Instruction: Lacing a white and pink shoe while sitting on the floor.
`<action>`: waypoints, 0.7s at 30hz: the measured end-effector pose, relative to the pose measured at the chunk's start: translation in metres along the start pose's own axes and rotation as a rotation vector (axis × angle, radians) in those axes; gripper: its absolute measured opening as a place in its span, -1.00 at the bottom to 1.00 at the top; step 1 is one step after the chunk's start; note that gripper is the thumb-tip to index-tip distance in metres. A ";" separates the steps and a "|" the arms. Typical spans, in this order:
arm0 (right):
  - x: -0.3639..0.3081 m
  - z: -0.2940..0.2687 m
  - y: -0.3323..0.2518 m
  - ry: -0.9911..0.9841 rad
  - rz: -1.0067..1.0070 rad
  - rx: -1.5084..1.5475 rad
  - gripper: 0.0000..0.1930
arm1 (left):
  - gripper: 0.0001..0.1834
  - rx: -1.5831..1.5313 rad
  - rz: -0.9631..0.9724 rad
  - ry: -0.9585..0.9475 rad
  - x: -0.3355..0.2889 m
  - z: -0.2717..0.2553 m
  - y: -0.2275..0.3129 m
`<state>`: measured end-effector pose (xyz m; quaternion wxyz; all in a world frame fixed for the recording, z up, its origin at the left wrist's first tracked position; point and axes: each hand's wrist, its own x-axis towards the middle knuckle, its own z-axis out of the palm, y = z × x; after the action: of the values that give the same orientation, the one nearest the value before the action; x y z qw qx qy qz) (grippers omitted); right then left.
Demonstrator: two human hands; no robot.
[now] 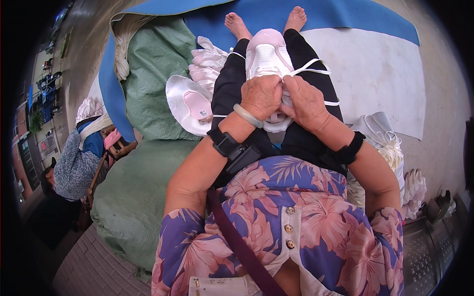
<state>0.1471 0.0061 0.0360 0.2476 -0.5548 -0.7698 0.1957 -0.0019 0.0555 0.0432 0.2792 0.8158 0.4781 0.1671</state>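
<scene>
A white and pink sneaker [269, 54] lies between my thighs, its toe pointing away from me. Over its lacing, my left hand [261, 95] is closed, fingers curled, at the white shoelace. My right hand [306, 101] meets it from the other side, thumb and fingers pinched on the lace. A loop of the shoelace [316, 66] stands out to the right over my leg, and more lace trails off on both sides. The fingertips and the sneaker's tongue are partly hidden by my hands.
Left of my leg sit several stacked pink-white shoe parts [205, 66] and a white upper with a pink insole [197, 104]. Green sacks [143, 182] fill the left side. White laces [387, 143] lie to the right, beside a white sheet [365, 74]. Another person [76, 163] sits far left.
</scene>
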 end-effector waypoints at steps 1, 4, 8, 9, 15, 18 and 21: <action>-0.001 0.002 0.002 -0.004 0.029 0.006 -0.41 | -0.87 0.010 -0.062 -0.006 0.000 0.002 0.000; -0.007 0.005 0.006 0.037 0.053 0.044 -0.45 | -0.87 0.058 -0.065 -0.005 0.000 0.005 -0.004; -0.009 0.005 0.007 0.061 0.175 0.097 -0.52 | -0.86 0.073 -0.065 -0.041 -0.001 0.006 0.000; -0.010 0.006 0.008 0.065 0.177 0.099 -0.52 | -0.86 0.095 -0.070 -0.022 -0.002 0.008 0.001; -0.006 0.019 0.007 0.118 0.059 0.137 -0.66 | -0.84 0.139 -0.095 0.014 -0.004 0.010 0.002; -0.007 0.017 0.018 0.139 0.082 0.221 -0.75 | -0.85 0.153 -0.038 0.017 0.001 0.017 0.002; -0.007 0.015 0.018 0.147 0.066 0.259 -0.74 | -0.86 0.157 -0.013 0.029 -0.001 0.020 0.000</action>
<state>0.1536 0.0049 0.0120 0.3662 -0.5562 -0.6991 0.2605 0.0085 0.0490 0.0280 0.2087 0.8294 0.4992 0.1391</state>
